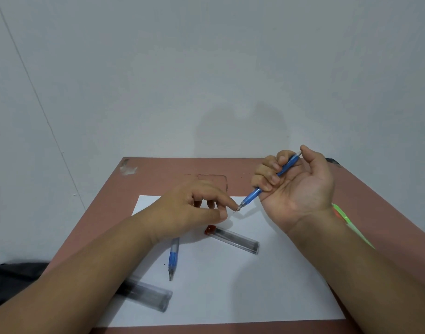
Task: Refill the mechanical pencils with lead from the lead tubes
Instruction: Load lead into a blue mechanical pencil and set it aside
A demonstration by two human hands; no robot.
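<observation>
My right hand is turned palm up and grips a blue mechanical pencil, thumb on its top end, tip slanting down to the left. My left hand hovers over the paper with its index fingertip touching the pencil's metal tip; the other fingers are loosely curled. A second blue pencil lies on the paper, partly under my left wrist. A clear lead tube with a red cap lies in the middle of the paper. Another clear lead tube lies at the paper's left edge, partly under my left forearm.
A white sheet of paper covers a reddish-brown table set against a pale wall. A green and orange pencil peeks out behind my right forearm. A dark bag sits off the table at the lower left.
</observation>
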